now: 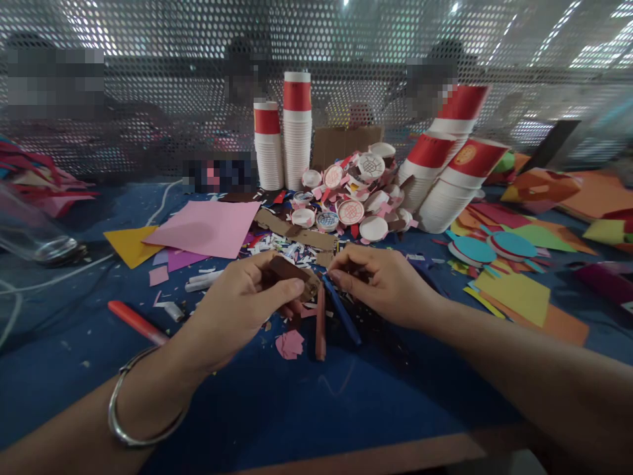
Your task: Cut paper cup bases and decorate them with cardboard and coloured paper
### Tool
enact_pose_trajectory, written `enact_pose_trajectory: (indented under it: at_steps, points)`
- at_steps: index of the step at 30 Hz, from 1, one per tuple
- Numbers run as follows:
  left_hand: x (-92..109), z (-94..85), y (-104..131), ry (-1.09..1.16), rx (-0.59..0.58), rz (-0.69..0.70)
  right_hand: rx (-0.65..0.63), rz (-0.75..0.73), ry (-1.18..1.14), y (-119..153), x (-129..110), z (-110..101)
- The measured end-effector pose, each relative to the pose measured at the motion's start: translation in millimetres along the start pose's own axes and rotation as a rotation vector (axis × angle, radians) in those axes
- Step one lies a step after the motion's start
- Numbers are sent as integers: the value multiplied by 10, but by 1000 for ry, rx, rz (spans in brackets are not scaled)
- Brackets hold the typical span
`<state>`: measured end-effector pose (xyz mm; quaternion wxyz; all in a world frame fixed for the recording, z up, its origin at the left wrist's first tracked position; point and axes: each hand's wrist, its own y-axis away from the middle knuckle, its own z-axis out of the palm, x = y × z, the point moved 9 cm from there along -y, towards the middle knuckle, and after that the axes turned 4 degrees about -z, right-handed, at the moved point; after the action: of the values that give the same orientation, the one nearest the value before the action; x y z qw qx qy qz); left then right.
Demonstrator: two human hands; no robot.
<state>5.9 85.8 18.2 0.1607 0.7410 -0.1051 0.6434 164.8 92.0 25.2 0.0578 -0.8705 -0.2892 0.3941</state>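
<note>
My left hand [242,297] pinches a folded piece of dark brown paper [285,269] between thumb and fingers, low over the middle of the table. Just to its right, my right hand [370,280] is closed in a pinch; whatever its fingertips may hold is hidden or too small to name. Below the hands lie a blue marker [343,313], its upper end by my right fingertips, and a reddish-brown marker [321,323]. A crumpled pink paper scrap [289,344] lies nearer the table's front edge.
Paper cup stacks [297,145] stand at the back, with more leaning stacks [445,191] at right. Between them is a heap of decorated cup bottoms [351,212]. Pink sheets [202,227], a red marker [136,322], blue paper turtle shapes [472,251] and coloured paper [517,297] lie around.
</note>
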Motion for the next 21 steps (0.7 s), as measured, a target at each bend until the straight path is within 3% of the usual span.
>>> enact_pose_trajectory:
  at_steps: [8, 13, 21]
  points:
    - [-5, 15, 37, 2, -4, 4, -126, -50, 112, 42, -251, 1]
    - [-27, 21, 36, -17, -5, 9, -216, -17, 281, 195, -217, 7]
    - [-3, 9, 50, 25, 16, -5, -223, 84, 387, 572, -121, -166]
